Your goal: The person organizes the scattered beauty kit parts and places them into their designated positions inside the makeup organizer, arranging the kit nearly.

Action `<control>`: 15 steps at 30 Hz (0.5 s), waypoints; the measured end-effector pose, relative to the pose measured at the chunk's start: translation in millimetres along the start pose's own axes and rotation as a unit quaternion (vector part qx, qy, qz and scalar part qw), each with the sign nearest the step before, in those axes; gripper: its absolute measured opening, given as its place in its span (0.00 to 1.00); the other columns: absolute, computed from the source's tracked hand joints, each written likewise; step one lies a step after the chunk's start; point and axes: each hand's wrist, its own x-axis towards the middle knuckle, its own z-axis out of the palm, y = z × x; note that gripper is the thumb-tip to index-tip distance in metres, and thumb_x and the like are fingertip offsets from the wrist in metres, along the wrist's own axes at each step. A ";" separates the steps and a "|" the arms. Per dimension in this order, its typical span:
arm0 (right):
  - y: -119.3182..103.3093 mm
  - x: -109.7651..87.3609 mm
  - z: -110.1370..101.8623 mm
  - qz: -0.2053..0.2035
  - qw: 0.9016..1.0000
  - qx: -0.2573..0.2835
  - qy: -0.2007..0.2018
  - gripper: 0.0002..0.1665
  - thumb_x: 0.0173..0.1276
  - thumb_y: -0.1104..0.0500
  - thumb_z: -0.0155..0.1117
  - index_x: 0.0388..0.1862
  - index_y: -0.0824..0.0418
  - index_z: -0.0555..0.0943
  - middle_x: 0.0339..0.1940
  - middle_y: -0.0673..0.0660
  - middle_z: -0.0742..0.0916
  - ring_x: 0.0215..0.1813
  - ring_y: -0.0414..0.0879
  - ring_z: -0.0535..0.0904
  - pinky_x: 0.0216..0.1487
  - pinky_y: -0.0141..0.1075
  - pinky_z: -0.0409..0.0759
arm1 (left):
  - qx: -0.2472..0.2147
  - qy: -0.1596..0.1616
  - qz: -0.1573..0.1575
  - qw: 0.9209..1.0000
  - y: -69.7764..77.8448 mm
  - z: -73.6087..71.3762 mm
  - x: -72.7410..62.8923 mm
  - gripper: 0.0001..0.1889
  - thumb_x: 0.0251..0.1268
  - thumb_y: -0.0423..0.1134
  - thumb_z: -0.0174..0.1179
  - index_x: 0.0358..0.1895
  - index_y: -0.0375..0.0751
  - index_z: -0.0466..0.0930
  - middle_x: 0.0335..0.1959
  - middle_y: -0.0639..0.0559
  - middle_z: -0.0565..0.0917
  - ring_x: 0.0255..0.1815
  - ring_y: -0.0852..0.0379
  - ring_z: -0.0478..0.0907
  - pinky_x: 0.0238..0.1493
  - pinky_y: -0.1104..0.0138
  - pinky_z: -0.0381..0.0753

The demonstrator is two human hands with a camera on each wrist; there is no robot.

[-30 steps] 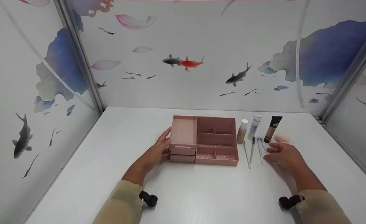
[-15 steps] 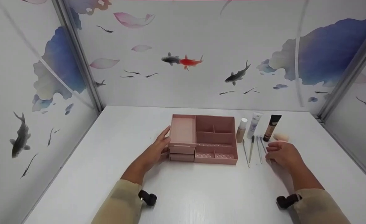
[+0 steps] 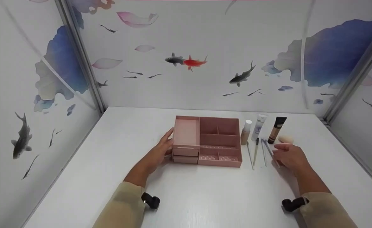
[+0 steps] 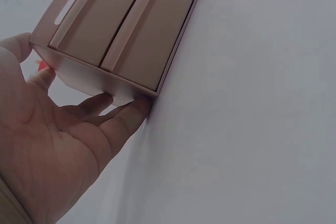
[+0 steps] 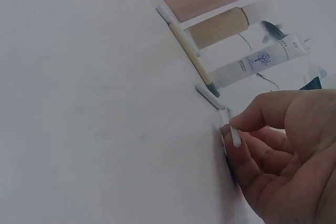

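On the white table stands a pink makeup organizer (image 3: 220, 126) with drawers (image 4: 121, 30) at its left front. My left hand (image 3: 155, 156) rests against the organizer's left side, fingertips touching the wall and thumb at the upper edge. To the right lie several slim makeup brushes (image 3: 256, 153), one with dark bristles. My right hand (image 3: 290, 156) pinches the rightmost slim brush (image 5: 235, 136) between thumb and forefinger by its white handle end. The other end of this brush points away, toward the tubes.
Behind the brushes stand a foundation bottle (image 3: 245, 134) with a white cap, a white tube (image 3: 259, 128) and a black-capped tube (image 3: 277, 129). A beige makeup sponge (image 3: 286, 139) lies just beyond my right hand. Printed panels (image 3: 186, 88) close the table's back and sides.
My right hand has shifted slightly to the right, and the brush in its fingers shows more clearly. My left hand and the organizer have stayed put.
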 end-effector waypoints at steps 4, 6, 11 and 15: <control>-3.3 -2.5 -0.2 0.007 1.000 -0.006 -0.002 0.35 0.75 0.54 0.65 0.79 0.60 0.74 0.67 0.66 0.82 0.50 0.50 0.81 0.42 0.34 0.82 | 0.007 0.004 0.000 1.000 -0.8 0.3 0.1 0.29 0.83 0.69 0.41 0.81 0.93 0.46 0.91 0.50 0.48 0.89 0.32 0.52 0.87 0.36 0.51; -5.7 -4.0 1.0 0.006 1.000 0.004 -0.006 0.35 0.74 0.55 0.66 0.78 0.60 0.75 0.65 0.65 0.82 0.50 0.51 0.81 0.43 0.34 0.82 | 0.008 0.004 0.003 1.000 -0.7 0.4 0.2 0.29 0.84 0.68 0.41 0.81 0.93 0.45 0.91 0.50 0.47 0.89 0.32 0.52 0.87 0.36 0.51; -9.3 -5.2 2.7 0.007 1.000 0.024 -0.013 0.35 0.74 0.56 0.66 0.79 0.60 0.74 0.60 0.62 0.83 0.49 0.50 0.81 0.43 0.35 0.84 | -0.004 0.002 -0.001 1.000 1.1 1.0 0.1 0.30 0.84 0.68 0.41 0.82 0.91 0.45 0.91 0.48 0.48 0.89 0.31 0.53 0.86 0.37 0.54; -11.4 -5.5 1.7 0.006 0.999 0.049 -0.012 0.36 0.76 0.55 0.65 0.81 0.59 0.72 0.62 0.62 0.83 0.48 0.48 0.82 0.43 0.34 0.85 | -0.004 0.004 -0.004 1.000 2.9 1.6 -0.5 0.30 0.83 0.69 0.42 0.82 0.91 0.45 0.91 0.49 0.48 0.89 0.32 0.52 0.86 0.37 0.54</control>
